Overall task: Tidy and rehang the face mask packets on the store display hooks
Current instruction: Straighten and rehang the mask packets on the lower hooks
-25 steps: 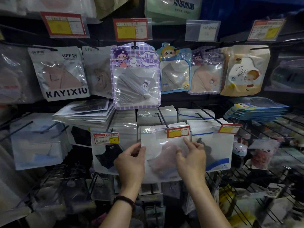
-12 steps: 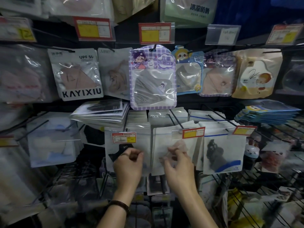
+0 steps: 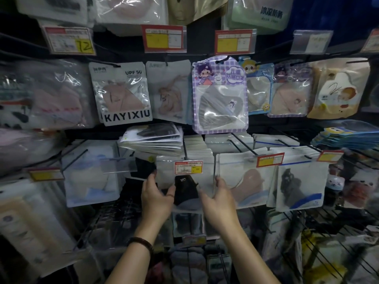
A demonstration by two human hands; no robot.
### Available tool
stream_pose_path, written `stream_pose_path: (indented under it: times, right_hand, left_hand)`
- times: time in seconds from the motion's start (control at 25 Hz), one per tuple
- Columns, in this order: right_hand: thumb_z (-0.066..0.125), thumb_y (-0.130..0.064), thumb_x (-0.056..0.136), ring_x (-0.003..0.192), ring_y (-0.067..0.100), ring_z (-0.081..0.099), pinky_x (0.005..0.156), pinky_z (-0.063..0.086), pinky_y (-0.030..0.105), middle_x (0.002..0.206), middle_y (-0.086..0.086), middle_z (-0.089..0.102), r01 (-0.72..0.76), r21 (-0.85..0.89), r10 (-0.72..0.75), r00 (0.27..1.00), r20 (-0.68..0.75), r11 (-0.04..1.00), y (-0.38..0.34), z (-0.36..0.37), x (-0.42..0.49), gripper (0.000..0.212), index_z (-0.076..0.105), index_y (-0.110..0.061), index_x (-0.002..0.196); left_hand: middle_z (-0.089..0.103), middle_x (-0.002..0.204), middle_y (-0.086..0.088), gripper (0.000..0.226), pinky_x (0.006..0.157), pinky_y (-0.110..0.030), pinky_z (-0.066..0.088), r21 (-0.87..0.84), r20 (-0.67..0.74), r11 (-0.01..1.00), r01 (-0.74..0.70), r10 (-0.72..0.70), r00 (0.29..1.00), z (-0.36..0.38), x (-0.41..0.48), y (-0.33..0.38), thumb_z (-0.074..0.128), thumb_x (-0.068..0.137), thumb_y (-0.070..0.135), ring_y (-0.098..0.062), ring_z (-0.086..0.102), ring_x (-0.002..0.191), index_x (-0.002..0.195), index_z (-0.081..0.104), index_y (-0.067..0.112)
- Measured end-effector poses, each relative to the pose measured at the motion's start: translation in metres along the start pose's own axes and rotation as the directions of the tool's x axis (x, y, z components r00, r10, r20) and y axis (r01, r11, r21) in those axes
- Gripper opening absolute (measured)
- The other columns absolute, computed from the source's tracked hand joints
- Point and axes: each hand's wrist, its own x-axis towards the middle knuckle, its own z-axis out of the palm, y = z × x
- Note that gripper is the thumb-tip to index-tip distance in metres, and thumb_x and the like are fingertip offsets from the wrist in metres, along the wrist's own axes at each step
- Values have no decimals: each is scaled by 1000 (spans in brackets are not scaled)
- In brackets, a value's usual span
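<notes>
Two sets of fingers meet on one packet: the left fingers point(image 3: 151, 179) curl round the left edge of the black-mask packet point(image 3: 185, 193) with the thumb laid over its clear front, a pinching grip, while the right fingers point(image 3: 219, 182) stand nearly straight and close together along its right edge, thumb reaching onto the front. Whether those right fingers pass behind the edge to pinch it is hard to tell. The left hand point(image 3: 156, 198) and the right hand point(image 3: 220, 201) sit level with each other, palms turned toward the packet between them, and a dark bead bracelet point(image 3: 141, 242) rings the left wrist. The packet hangs in the middle of the lower row, at the front of a stack of packets on a black hook point(image 3: 185, 149). It faces the viewer, upright, its long axis running top to bottom, header up under a red-and-yellow price tag point(image 3: 188, 167) and bottom edge below the thumbs. The black mask inside lies tilted, narrow end up toward the tag, broad end down and to the right. Just beside it on the right hangs a pink-mask packet point(image 3: 246, 181), touching or nearly touching the right fingers, and beyond that a blue-striped packet point(image 3: 299, 187). Above hang a purple checked packet point(image 3: 220, 95) and a KAYIXIU packet point(image 3: 123, 95).
</notes>
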Motion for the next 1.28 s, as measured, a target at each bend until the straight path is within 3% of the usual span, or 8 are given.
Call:
stream_pose_path:
  times: [0.08, 0.2, 0.44, 0.68, 0.84, 0.96, 1.16, 1.28]
  right_hand:
    - [69, -34, 102, 156, 27, 40, 124, 35, 38, 169, 8, 42, -31, 31, 31, 1000, -1, 999, -3, 4, 5, 81, 28, -14, 169]
    - [71, -36, 101, 156, 26, 40, 125, 37, 42, 170, 4, 41, -72, 74, 71, 997, 11, 995, -2, 7, 11, 83, 26, -19, 169]
    - [73, -30, 100, 151, 26, 48, 118, 40, 36, 162, 4, 52, -71, 117, 70, 998, 7, 991, -5, 4, 14, 79, 34, -16, 167]
    - [65, -31, 106, 153, 26, 46, 125, 40, 41, 165, 6, 50, -31, -20, 30, 999, -45, 999, 3, 9, 14, 69, 38, -12, 166]
    - [61, -28, 109, 122, 20, 70, 106, 57, 39, 130, 3, 74, -12, 52, 22, 980, -198, 999, 6, 8, 9, 40, 64, -13, 145]
    - [65, -23, 108, 95, 1, 70, 80, 55, 20, 106, -10, 77, -1, 183, 52, 961, -271, 983, 6, 1, 3, 17, 73, -22, 123]
    - [74, -25, 101, 93, 4, 75, 87, 62, 29, 96, -13, 81, 26, 358, 96, 943, -318, 933, 12, 3, -14, 10, 81, -28, 108]
    - [78, -21, 99, 92, 7, 77, 81, 59, 25, 93, -11, 82, 62, 436, 102, 933, -344, 898, 19, 3, -29, 8, 82, -26, 103]
  left_hand:
    - [57, 144, -2, 69, 107, -39, 55, -21, 43, 1000, 1, 0, 999, 0, 6, -2, 83, 91, 26, -20, 63, 124, 151, 51, 20]
    - [67, 135, -2, 64, 95, -30, 55, -57, 81, 998, 35, -30, 996, -1, 10, -2, 82, 92, 25, -17, 67, 112, 148, 53, 19]
    - [70, 132, -2, 59, 91, -29, 53, -90, 103, 994, 58, -49, 993, -7, 10, 0, 81, 94, 26, -15, 66, 110, 147, 57, 17]
    - [71, 118, 9, 37, 85, -26, 51, -21, -53, 1000, -2, 1, 999, -18, -1, 0, 74, 99, 20, -17, 71, 103, 136, 70, 18]
    - [79, 112, 3, 31, 76, -15, 51, -83, -170, 997, 7, -21, 985, -25, -3, 0, 80, 96, 22, 3, 68, 85, 126, 78, 16]
    - [82, 104, 9, 28, 89, -29, 63, -264, -142, 964, 37, -76, 987, -31, -4, -4, 83, 92, 16, -2, 76, 91, 120, 82, 20]
    - [83, 101, 9, 26, 83, -19, 62, -468, -120, 880, 82, -155, 981, -41, -23, -6, 83, 92, 10, -1, 78, 93, 115, 84, 22]
    - [84, 99, 9, 25, 86, -22, 59, -576, -97, 812, 99, -188, 977, -49, -42, -5, 84, 91, 9, -3, 78, 96, 109, 83, 26]
